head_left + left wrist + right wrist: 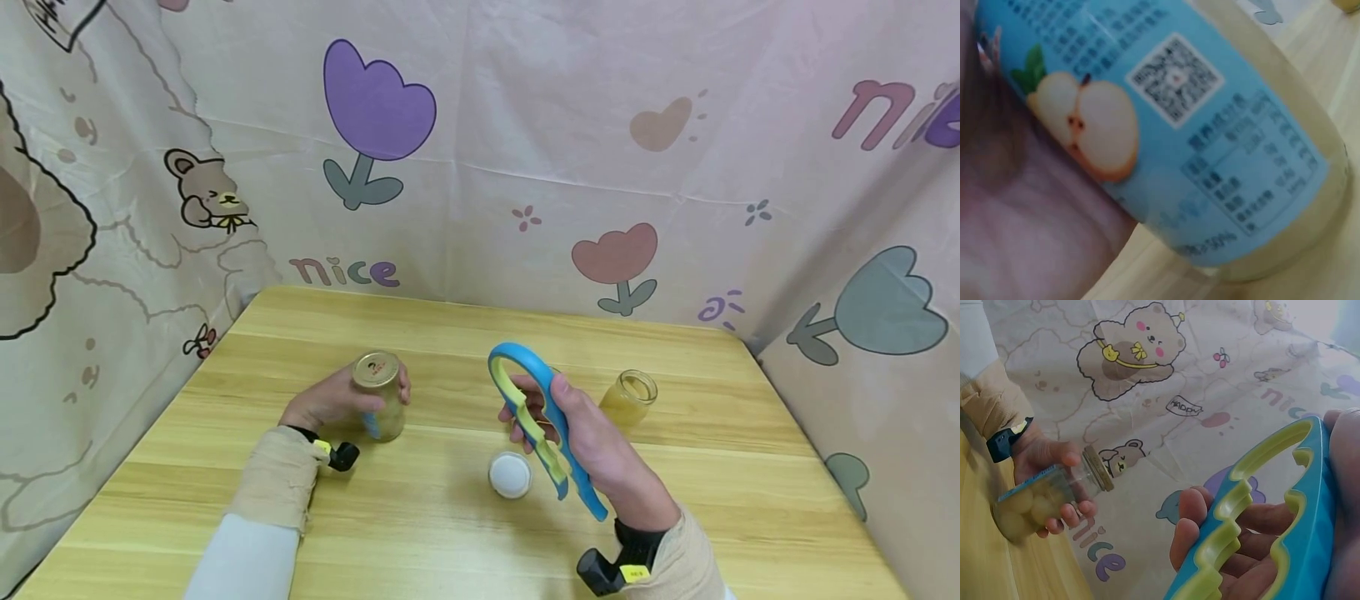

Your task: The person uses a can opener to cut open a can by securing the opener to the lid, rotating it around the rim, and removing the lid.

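My left hand (330,402) grips a glass jar (390,422) with a gold lid (377,367), upright or nearly so, at the left of the table. Pale fruit pieces (1035,509) show through its glass in the right wrist view. Its blue label (1160,175), with a halved fruit and a square code, fills the left wrist view. In my right hand (600,437) is a blue and green jar opener (558,417), a looped tool with a notched inner edge, held above the table. Fingers curl round it, and its two arms stand apart.
A round white lid (510,476) lies on the wooden table (420,533) between the hands. Behind my right hand stands an uncovered glass jar (632,396), partly hidden by that hand. Patterned cloth (480,125) hangs around the table's back and sides.
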Motion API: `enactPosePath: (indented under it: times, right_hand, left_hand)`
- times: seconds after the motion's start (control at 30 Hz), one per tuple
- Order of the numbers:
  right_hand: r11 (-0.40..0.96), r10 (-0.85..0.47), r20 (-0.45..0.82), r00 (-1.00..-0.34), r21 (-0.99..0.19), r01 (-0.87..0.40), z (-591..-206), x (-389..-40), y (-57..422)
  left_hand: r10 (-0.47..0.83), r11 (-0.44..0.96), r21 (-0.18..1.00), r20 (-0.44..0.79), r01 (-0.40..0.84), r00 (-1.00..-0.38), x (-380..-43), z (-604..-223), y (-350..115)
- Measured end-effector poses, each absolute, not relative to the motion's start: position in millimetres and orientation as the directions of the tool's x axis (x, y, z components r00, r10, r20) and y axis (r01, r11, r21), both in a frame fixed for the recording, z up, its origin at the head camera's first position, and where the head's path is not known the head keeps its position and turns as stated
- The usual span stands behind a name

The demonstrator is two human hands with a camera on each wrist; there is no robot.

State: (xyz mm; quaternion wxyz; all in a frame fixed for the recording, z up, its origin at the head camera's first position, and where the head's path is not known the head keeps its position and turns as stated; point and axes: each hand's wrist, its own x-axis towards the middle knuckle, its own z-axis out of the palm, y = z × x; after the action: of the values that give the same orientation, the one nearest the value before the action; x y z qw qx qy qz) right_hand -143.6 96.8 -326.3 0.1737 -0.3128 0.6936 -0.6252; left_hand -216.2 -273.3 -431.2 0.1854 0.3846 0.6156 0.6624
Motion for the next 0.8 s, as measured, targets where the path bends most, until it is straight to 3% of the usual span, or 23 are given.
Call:
enactPosePath:
  times: [0.37,0.8]
  right_hand:
    - [0.101,-0.605,0.108,-0.789,-0.972,-0.211,-327,-142,93]
    - [0.116,-0.605,0.101,-0.790,-0.970,-0.213,-331,-143,90]
  left_hand:
    - [0.723,-0.126,0.968,0.239,0.217,-0.648,-218,-433,-255]
    - [0.706,-0.044,0.978,0.175,0.204,-0.686,-220,-435,-234]
